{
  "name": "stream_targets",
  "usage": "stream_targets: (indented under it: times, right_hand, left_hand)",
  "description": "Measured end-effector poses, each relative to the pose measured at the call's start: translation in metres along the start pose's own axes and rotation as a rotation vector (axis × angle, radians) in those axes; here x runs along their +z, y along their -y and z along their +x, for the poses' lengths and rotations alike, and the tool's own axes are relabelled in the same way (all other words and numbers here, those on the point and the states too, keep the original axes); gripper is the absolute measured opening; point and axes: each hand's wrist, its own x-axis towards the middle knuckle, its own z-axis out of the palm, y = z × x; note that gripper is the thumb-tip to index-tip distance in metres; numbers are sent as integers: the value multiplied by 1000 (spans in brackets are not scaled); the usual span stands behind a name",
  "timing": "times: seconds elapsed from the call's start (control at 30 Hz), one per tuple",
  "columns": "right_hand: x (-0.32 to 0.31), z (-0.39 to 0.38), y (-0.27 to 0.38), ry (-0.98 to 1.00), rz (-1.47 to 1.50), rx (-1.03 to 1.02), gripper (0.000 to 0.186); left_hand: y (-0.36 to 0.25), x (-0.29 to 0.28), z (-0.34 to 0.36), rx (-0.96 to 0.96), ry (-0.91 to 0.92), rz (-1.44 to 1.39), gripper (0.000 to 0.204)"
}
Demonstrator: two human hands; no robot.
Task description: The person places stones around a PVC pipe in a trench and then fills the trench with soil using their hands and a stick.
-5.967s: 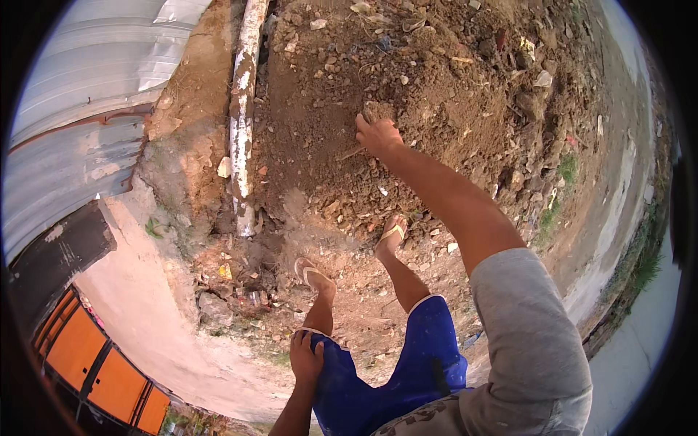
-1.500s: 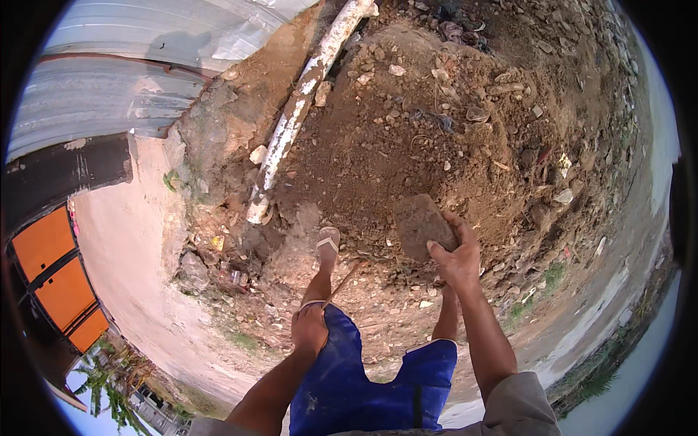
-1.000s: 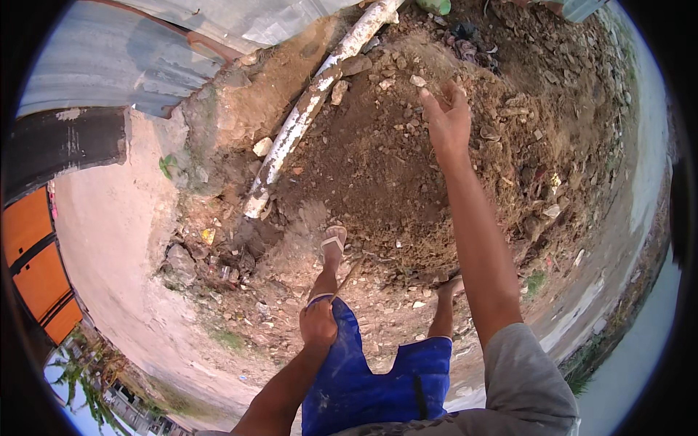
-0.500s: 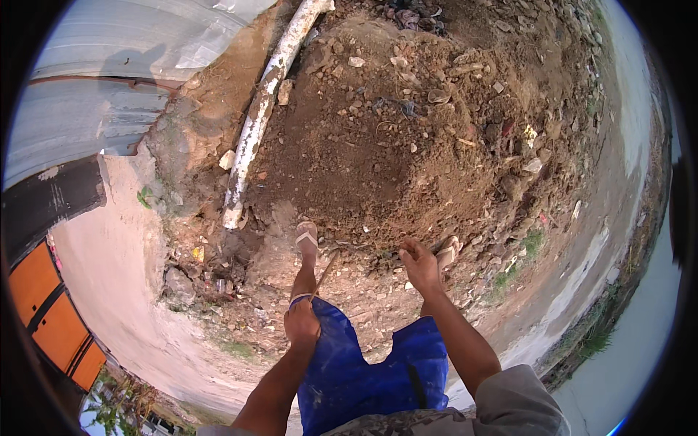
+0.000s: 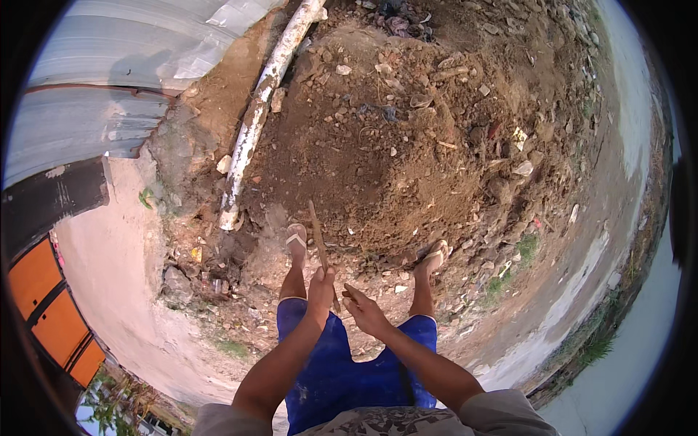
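Observation:
My left hand [image 5: 320, 294] is closed around a long, thin wooden stick [image 5: 318, 234]. The stick slants away over the ground; its far tip lies above the soil between my left foot and the mound, and its near end pokes out below my fist. Beside that near end is my right hand [image 5: 366, 311], fingers stretched toward the stick with nothing visible in them. I cannot tell whether its fingertips touch the wood. Both hands are in front of my blue shorts [image 5: 320, 378].
A mound of brown soil and rubble [image 5: 349, 156] rises ahead of my sandalled feet. Along its left lies a dirt-stained white pole [image 5: 254, 120]. Metal sheeting [image 5: 94, 112] stands far left, above an orange panel [image 5: 58, 320]. Grass tufts [image 5: 527, 247] grow on the right.
My left hand has moved up and inward with the stick, which now points forward over the ground. My right hand has come back and left from near my right foot toward the stick.

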Motion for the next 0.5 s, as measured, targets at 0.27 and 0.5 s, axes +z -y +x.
stream_targets:
  times: [0.27,0.5]
  right_hand:
    - [-32,202,48,-241,-217,176,36]
    - [-113,516,79,-532,-435,32,31]
  left_hand:
    - [9,6,114,-17,115,-468,56]
    - [90,-30,141,-62,138,199,57]
